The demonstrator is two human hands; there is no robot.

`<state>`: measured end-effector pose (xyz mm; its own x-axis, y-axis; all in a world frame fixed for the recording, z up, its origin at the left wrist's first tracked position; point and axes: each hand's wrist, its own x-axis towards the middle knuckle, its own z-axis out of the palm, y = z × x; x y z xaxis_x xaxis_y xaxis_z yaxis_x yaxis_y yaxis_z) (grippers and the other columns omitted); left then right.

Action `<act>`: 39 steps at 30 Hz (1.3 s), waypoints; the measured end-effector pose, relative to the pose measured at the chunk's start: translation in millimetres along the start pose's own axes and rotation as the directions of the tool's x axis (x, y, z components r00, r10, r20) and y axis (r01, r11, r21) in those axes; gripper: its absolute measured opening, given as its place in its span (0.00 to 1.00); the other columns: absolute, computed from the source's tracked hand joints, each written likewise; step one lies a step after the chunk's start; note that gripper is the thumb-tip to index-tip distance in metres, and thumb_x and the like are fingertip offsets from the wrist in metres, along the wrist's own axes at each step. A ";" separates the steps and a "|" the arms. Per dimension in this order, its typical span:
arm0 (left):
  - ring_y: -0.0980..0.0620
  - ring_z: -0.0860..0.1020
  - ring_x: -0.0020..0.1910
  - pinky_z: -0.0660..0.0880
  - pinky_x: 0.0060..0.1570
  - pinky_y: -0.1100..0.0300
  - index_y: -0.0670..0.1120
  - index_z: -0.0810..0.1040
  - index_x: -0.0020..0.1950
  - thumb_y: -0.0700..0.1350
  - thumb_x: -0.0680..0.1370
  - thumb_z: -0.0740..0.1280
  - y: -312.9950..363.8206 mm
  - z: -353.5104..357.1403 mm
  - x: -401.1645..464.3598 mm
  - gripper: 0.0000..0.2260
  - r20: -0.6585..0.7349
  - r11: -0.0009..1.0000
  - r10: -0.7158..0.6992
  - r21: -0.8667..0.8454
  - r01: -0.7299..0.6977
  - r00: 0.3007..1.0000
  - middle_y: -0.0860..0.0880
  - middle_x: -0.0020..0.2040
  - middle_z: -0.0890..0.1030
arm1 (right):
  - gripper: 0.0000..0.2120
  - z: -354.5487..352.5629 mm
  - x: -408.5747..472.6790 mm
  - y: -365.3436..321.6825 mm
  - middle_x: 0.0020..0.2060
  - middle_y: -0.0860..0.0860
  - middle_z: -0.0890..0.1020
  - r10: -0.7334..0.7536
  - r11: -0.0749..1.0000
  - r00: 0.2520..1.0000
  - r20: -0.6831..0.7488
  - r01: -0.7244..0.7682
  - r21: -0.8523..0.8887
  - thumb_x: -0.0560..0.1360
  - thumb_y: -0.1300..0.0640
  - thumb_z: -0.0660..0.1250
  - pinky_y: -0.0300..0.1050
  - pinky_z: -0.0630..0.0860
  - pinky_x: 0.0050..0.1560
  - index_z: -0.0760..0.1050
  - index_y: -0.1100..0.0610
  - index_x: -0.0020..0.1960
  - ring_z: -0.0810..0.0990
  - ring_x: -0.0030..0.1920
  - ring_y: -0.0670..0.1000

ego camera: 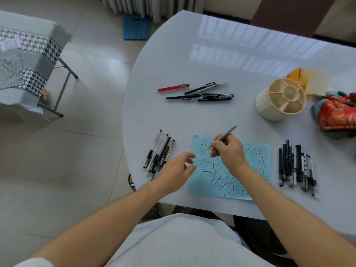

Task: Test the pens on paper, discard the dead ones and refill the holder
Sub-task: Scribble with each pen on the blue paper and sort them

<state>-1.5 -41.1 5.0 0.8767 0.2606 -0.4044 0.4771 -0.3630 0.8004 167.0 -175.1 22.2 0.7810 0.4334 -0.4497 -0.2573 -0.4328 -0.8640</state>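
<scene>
My right hand (229, 151) grips a slim grey pen (228, 132), its tip pointing down-left at the light blue paper (256, 166), which is covered in dark scribble strokes. My left hand (176, 170) hovers at the paper's left edge, fingers loosely curled, holding nothing. A group of several pens (159, 153) lies left of the paper. Another row of dark pens (296, 166) lies to its right. Farther back lie a red pen (173, 87) and several black pens (204, 93). The cream pen holder (277, 103), with divided compartments, stands with nothing in it at the right.
The white glossy table (231, 54) has a curved left edge. An orange-red cloth bag (337, 114) and yellow paper (308, 79) sit at the far right. On the tiled floor to the left stands a folding chair (28, 64) with houndstooth fabric.
</scene>
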 end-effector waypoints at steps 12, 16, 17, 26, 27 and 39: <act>0.56 0.75 0.31 0.71 0.32 0.58 0.51 0.77 0.42 0.55 0.81 0.61 18.7 39.1 -12.0 0.13 0.166 0.895 0.187 0.378 -0.238 0.968 0.55 0.33 0.79 | 0.06 -19.8 -102.1 69.8 0.37 0.59 0.85 0.085 0.950 0.996 0.011 -0.084 0.302 0.80 0.59 0.70 0.48 0.82 0.40 0.84 0.59 0.45 0.82 0.35 0.56; 0.50 0.73 0.32 0.68 0.32 0.54 0.50 0.76 0.43 0.56 0.82 0.59 23.5 44.2 -12.0 0.14 0.117 0.816 0.196 0.532 -0.228 0.974 0.54 0.34 0.76 | 0.09 -22.2 -95.4 77.6 0.35 0.56 0.85 0.136 0.940 0.983 -0.125 -0.088 0.329 0.79 0.54 0.70 0.46 0.83 0.37 0.84 0.57 0.44 0.83 0.33 0.53; 0.49 0.72 0.32 0.67 0.33 0.55 0.50 0.74 0.42 0.56 0.82 0.59 17.3 40.5 -14.1 0.14 0.101 0.798 0.162 0.571 -0.190 0.982 0.53 0.34 0.76 | 0.10 -32.0 -89.1 79.5 0.35 0.55 0.85 0.175 0.931 0.965 -0.193 -0.098 0.352 0.80 0.54 0.70 0.46 0.83 0.37 0.83 0.59 0.44 0.83 0.33 0.52; 0.54 0.79 0.55 0.77 0.52 0.57 0.48 0.81 0.48 0.54 0.82 0.62 -17.1 36.0 -34.7 0.13 0.096 0.782 0.283 0.554 -0.287 0.954 0.54 0.54 0.83 | 0.07 -40.2 -80.3 89.1 0.39 0.52 0.88 -0.004 0.999 0.999 0.044 0.002 0.045 0.72 0.51 0.72 0.55 0.85 0.41 0.86 0.52 0.43 0.87 0.38 0.55; 0.55 0.78 0.59 0.76 0.55 0.58 0.47 0.81 0.48 0.53 0.81 0.63 -19.3 38.8 -34.6 0.13 0.117 0.775 0.306 0.546 -0.318 0.945 0.54 0.57 0.83 | 0.07 -32.4 -81.2 90.8 0.40 0.52 0.88 -0.019 0.999 0.998 0.053 0.017 0.041 0.71 0.51 0.71 0.53 0.85 0.39 0.87 0.51 0.43 0.86 0.38 0.55; 0.57 0.74 0.66 0.73 0.63 0.59 0.48 0.81 0.49 0.53 0.81 0.63 -29.1 45.4 -36.2 0.11 0.114 0.794 0.308 0.516 -0.321 0.945 0.54 0.60 0.82 | 0.09 -6.4 -73.9 101.1 0.35 0.42 0.85 -0.267 0.869 0.962 0.061 0.267 -0.416 0.74 0.47 0.66 0.41 0.79 0.38 0.83 0.49 0.45 0.82 0.34 0.43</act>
<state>-44.3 -80.6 -23.8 0.9820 0.0322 -0.1859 0.1290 -0.8337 0.5370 86.9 -256.0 -30.5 0.7848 0.5809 -0.2161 0.2221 -0.5891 -0.7769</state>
